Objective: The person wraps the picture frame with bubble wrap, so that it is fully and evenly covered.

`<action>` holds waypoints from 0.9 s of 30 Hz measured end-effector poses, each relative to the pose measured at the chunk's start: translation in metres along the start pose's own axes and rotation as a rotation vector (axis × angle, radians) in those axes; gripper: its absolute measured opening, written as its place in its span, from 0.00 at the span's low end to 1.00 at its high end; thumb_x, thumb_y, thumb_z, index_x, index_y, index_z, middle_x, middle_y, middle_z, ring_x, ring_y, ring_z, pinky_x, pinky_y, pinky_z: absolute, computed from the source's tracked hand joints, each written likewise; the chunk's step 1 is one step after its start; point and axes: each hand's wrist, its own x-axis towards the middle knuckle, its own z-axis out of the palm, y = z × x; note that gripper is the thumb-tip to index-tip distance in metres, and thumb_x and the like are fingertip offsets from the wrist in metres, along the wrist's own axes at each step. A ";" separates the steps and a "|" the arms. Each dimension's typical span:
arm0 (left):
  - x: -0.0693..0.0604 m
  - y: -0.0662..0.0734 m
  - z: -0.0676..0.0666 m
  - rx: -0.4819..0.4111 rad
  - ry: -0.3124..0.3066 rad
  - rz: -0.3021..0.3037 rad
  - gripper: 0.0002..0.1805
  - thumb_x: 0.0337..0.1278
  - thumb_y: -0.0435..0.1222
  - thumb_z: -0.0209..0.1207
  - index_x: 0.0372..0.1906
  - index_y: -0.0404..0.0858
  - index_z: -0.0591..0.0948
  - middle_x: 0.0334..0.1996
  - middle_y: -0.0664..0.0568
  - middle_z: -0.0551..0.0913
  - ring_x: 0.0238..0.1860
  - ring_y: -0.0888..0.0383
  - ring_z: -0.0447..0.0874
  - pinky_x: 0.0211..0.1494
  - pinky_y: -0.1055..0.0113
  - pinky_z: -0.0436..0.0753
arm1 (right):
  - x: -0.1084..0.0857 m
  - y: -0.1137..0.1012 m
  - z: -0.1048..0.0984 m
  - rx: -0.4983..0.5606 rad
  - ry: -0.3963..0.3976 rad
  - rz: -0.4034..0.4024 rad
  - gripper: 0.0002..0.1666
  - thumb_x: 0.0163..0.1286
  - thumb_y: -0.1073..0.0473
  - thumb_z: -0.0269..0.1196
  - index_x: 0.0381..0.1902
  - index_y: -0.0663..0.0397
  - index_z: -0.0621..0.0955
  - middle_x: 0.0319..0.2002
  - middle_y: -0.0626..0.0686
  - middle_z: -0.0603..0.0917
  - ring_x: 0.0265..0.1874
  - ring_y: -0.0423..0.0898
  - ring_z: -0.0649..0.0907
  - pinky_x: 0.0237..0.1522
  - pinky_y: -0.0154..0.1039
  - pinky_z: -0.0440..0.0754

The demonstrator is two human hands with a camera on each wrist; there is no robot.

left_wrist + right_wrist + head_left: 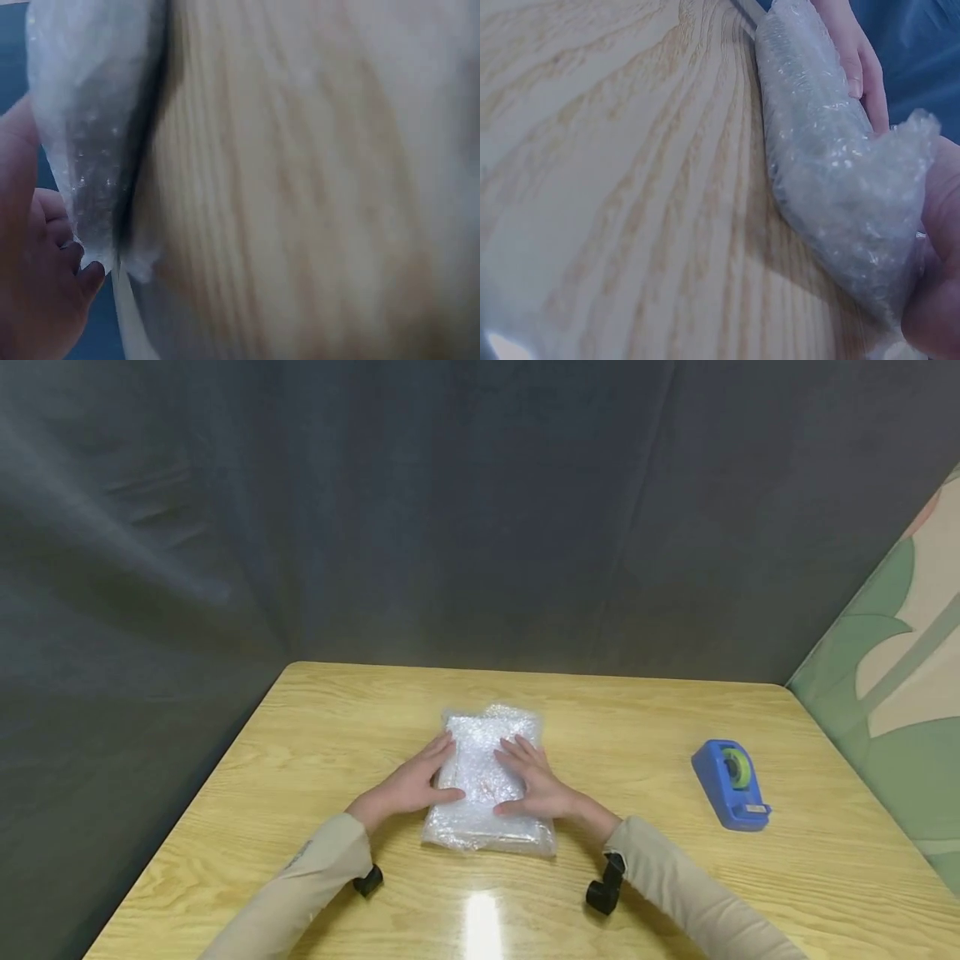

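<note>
A flat bundle of bubble wrap (pixel 480 760) lies on the wooden table in front of me, and what is inside it cannot be made out. My left hand (pixel 411 783) rests along its left side, the thumb laid over the top. On the right part of the bundle lies my right hand (pixel 542 787), fingers spread and thumb pointing inward. In the left wrist view the left hand (pixel 41 277) touches the side of the plastic. From the right wrist, the wrap (pixel 817 142) looks puffy, with a loose flap standing up by the right hand (pixel 937 277).
A blue tape dispenser (pixel 729 785) with a greenish roll stands on the right of the table (pixel 337 718). Dark curtain (pixel 465 527) hangs behind and to the left; a leaf-patterned cloth (pixel 900 693) is at the right. Small black devices sit at both wrists.
</note>
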 end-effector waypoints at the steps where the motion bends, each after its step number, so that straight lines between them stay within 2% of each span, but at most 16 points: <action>1: 0.002 0.000 0.000 0.041 -0.016 0.011 0.49 0.52 0.57 0.56 0.70 0.35 0.49 0.71 0.47 0.40 0.71 0.51 0.38 0.70 0.55 0.49 | 0.000 0.001 0.000 -0.004 -0.002 0.000 0.53 0.48 0.46 0.69 0.65 0.67 0.59 0.69 0.64 0.50 0.68 0.62 0.41 0.63 0.65 0.33; 5: 0.012 0.001 -0.001 0.174 -0.036 0.091 0.50 0.49 0.60 0.55 0.69 0.33 0.51 0.71 0.44 0.43 0.71 0.49 0.39 0.70 0.56 0.49 | 0.000 0.003 0.000 -0.024 0.002 0.006 0.53 0.48 0.46 0.69 0.65 0.66 0.60 0.69 0.64 0.51 0.68 0.62 0.42 0.63 0.65 0.34; 8: 0.018 0.002 -0.001 0.210 -0.056 0.119 0.52 0.47 0.62 0.55 0.69 0.33 0.52 0.70 0.43 0.44 0.71 0.48 0.38 0.71 0.56 0.48 | 0.000 0.004 0.001 -0.031 -0.001 0.006 0.53 0.47 0.46 0.69 0.66 0.65 0.60 0.69 0.63 0.51 0.68 0.61 0.42 0.63 0.65 0.35; 13: 0.021 0.001 0.001 0.204 -0.095 0.071 0.56 0.42 0.65 0.56 0.70 0.37 0.50 0.71 0.47 0.41 0.71 0.51 0.35 0.70 0.56 0.47 | 0.002 0.004 0.002 -0.028 -0.016 -0.005 0.54 0.48 0.44 0.68 0.66 0.65 0.59 0.69 0.63 0.50 0.68 0.62 0.42 0.62 0.65 0.35; 27: 0.036 0.003 0.002 0.241 -0.138 -0.008 0.62 0.34 0.69 0.57 0.71 0.40 0.43 0.71 0.51 0.36 0.71 0.55 0.30 0.70 0.60 0.44 | 0.007 0.005 -0.004 -0.033 -0.006 -0.027 0.50 0.51 0.49 0.67 0.64 0.69 0.60 0.68 0.67 0.51 0.67 0.64 0.42 0.63 0.65 0.34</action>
